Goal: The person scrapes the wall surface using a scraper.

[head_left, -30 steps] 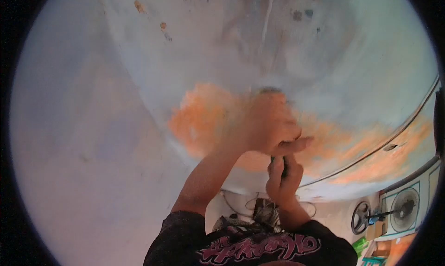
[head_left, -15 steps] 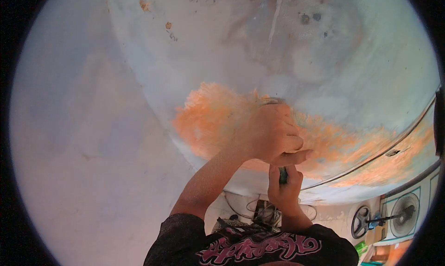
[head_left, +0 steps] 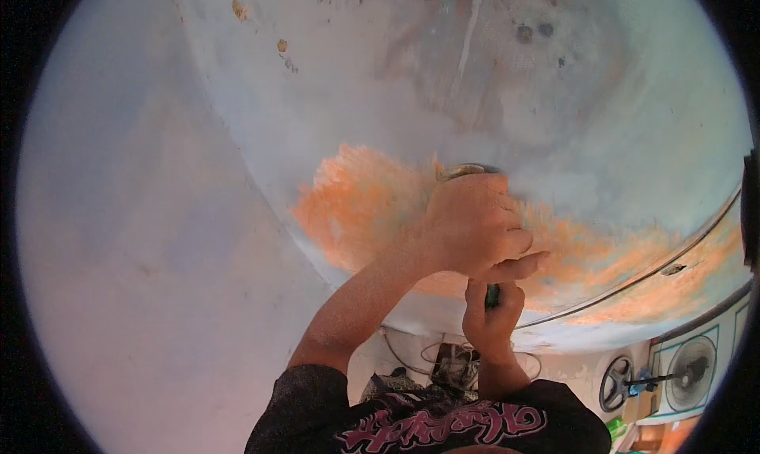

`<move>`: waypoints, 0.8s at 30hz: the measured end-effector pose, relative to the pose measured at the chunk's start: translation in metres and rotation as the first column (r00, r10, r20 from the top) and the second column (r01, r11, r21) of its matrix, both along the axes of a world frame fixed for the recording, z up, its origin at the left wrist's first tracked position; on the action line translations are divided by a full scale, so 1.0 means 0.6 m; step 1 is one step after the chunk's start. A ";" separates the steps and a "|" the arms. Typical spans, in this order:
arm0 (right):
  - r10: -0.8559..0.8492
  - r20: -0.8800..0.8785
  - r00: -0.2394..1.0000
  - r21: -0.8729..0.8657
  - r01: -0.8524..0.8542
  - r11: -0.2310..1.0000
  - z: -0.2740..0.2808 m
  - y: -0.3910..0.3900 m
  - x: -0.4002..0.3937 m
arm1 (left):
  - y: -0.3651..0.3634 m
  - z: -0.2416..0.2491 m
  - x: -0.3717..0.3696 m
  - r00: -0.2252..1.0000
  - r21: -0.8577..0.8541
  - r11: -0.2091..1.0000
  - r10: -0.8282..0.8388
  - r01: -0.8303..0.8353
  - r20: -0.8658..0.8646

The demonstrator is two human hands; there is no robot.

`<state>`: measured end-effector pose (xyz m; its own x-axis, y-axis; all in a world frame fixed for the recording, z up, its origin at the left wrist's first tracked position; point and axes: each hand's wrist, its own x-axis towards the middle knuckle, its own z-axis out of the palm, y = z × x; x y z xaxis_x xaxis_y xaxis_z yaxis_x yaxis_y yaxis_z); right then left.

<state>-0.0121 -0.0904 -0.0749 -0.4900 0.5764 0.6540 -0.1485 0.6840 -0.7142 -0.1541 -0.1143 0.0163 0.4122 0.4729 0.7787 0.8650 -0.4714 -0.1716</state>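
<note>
My left hand (head_left: 476,224) is closed over the head of what looks like a sander, its thumb pointing right. Beyond the knuckles shows the tool's rounded rim (head_left: 469,170), against a pale grey-blue curved panel (head_left: 348,106). Just below, my right hand (head_left: 495,307) grips the sander's handle, with a dark green part (head_left: 492,296) visible between the fingers. Most of the tool is hidden by my hands. Around it the panel has a rough orange patch (head_left: 348,201), which continues to the right.
A dark seam (head_left: 625,294) curves along the panel's lower right. Below are a coiled cable (head_left: 427,359) and a dark box-like item (head_left: 455,363). A wheel-shaped object (head_left: 616,383) and a round fan (head_left: 691,372) stand at lower right. Dark spots (head_left: 534,32) mark the upper panel.
Both hands have shifted slightly to the right with the tool. More of the rounded rim now shows beyond my left hand.
</note>
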 end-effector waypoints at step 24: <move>-0.070 0.096 0.993 0.036 0.067 0.997 -0.027 -0.028 0.004 | 0.000 -0.055 -0.005 0.991 0.117 0.993 -0.034 0.018 0.132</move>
